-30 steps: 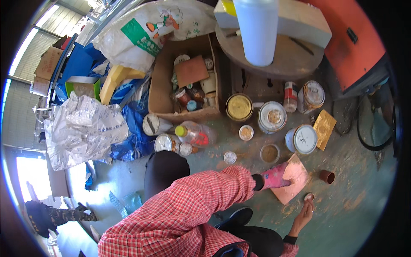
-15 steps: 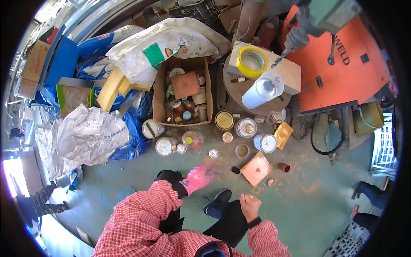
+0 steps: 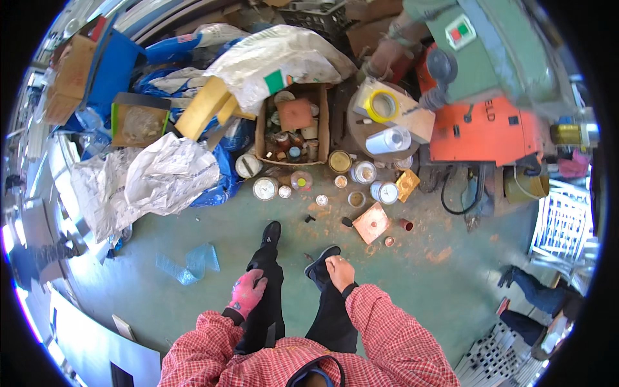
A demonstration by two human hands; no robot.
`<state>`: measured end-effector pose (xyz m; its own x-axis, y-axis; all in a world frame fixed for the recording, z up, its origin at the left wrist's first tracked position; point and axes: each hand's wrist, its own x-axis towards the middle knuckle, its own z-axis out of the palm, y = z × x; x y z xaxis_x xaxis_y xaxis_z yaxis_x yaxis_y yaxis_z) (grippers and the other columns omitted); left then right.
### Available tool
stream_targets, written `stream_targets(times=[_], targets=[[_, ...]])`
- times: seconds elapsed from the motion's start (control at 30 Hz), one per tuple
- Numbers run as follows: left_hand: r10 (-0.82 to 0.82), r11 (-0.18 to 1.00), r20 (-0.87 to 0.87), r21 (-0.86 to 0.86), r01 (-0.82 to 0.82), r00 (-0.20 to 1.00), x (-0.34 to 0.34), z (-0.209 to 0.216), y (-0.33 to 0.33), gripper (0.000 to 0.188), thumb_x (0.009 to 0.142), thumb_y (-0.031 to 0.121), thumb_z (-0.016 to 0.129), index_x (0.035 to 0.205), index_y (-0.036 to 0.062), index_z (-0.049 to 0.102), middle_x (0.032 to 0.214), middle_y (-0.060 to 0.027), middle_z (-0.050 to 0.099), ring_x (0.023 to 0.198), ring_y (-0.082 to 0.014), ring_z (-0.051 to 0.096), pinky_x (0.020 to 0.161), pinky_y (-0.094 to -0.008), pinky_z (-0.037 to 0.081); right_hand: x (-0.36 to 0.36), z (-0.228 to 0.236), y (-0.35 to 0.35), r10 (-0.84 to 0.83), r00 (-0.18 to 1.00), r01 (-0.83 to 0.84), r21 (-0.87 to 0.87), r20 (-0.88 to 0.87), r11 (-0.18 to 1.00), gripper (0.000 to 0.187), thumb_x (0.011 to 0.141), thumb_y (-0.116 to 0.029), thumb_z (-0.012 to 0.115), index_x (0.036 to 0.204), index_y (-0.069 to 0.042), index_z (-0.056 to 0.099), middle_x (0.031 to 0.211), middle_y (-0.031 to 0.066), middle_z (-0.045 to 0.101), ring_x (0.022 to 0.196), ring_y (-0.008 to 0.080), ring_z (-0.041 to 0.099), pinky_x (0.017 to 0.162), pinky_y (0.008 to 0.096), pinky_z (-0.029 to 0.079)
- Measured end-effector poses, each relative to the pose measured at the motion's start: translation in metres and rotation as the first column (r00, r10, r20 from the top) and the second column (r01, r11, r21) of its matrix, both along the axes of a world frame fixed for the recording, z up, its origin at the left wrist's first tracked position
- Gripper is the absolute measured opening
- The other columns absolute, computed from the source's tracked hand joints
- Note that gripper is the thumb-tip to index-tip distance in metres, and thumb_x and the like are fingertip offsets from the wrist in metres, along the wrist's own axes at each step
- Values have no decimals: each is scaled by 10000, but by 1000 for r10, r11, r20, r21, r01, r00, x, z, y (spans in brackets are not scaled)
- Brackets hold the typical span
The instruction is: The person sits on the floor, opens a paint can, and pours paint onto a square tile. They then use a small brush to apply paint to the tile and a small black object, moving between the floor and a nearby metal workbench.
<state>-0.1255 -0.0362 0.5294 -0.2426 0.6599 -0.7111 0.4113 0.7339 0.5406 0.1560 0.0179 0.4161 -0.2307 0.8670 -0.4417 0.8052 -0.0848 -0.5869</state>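
My left hand [image 3: 247, 293], in a pink glove, hangs beside my left leg, its fingers loosely curled and slightly apart with nothing visible in them. My bare right hand [image 3: 340, 273] is closed over my right knee; whatever it may hold is hidden. On the floor ahead lies a small black piece [image 3: 310, 219], apart from both hands. Beyond it are a small round lid [image 3: 322, 200], a square reddish board [image 3: 371, 223], a brown cup [image 3: 405, 224] on its side and several paint cans, among them a white-topped can [image 3: 265, 188].
A cardboard box [image 3: 260, 143] of cans stands ahead, beside white sacks [image 3: 280, 55]. On the right are a round table [image 3: 356, 129] with yellow tape [image 3: 381, 105] and an orange machine [image 3: 483, 138]. Blue plastic wrap [image 3: 189, 266] lies at left. Another person's legs [image 3: 538, 300] show far right.
My left hand has drawn back from over the floor to beside my leg. The small black piece now shows near where the glove was. My view has shifted; my right hand stays closed.
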Motion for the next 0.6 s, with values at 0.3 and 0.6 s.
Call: stream_targets(times=[0.3, 0.6], targets=[[57, 990, 21, 126, -60, 998, -22, 12, -43, 275, 848, 165, 631, 1054, -16, 608, 942, -171, 670, 911, -270, 656, 790, -336, 509, -54, 45, 138, -240, 968, 240, -8, -72, 971, 265, 885, -267, 592, 770, -30, 616, 579, 62, 616, 531, 146, 608, 523, 299, 463], [38, 999, -66, -17, -39, 997, -158, 76, 11, 325, 846, 281, 586, 1078, 58, 626, 1048, -179, 642, 1007, -357, 594, 865, -412, 477, -150, 56, 129, -75, 988, 69, -43, -134, 997, 122, 807, -144, 641, 881, -47, 642, 752, 106, 659, 685, 197, 637, 644, 316, 501]])
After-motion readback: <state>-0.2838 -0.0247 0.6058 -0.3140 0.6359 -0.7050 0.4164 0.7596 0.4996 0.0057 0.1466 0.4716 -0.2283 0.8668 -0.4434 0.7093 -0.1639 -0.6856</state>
